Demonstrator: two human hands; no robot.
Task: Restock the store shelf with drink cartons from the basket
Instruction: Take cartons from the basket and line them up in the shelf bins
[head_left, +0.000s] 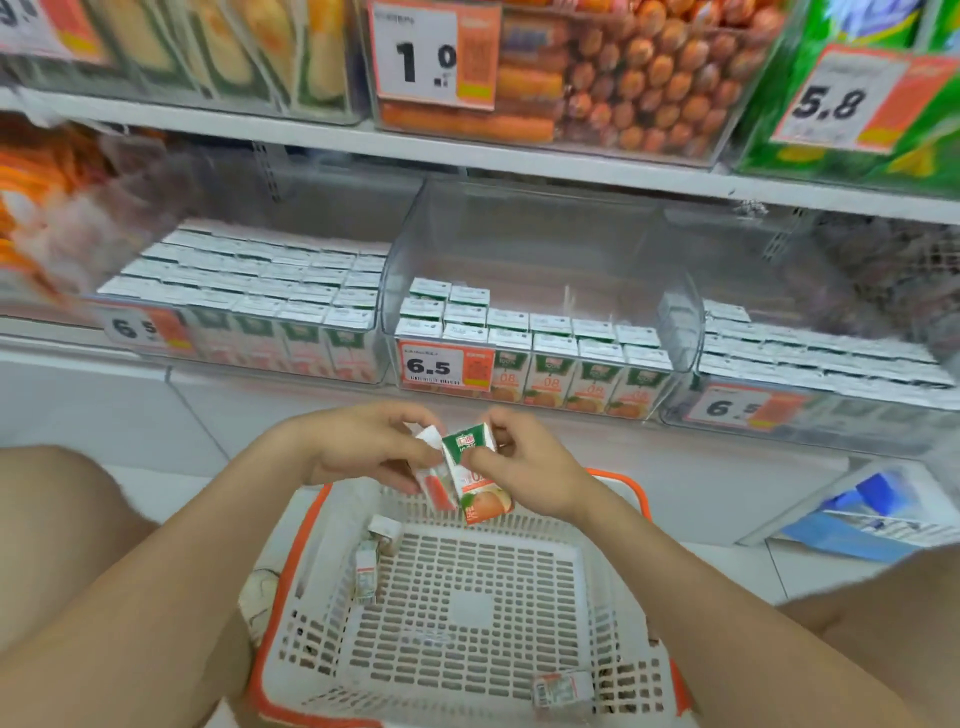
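Above the far rim of the white basket with orange edges, both hands meet. My right hand grips a green-topped orange juice carton tilted upright. My left hand holds a second carton, white and red, pressed against the first. Three loose cartons lie in the basket: two at the far left, one at the near right corner. Straight ahead, the middle clear shelf bin holds rows of matching cartons at its front, with its back part bare.
Full carton bins sit left and right of the middle bin, each with a 6.5 price tag. The shelf above carries snack boxes. My knees flank the basket. Blue-and-white packaging lies on the floor at right.
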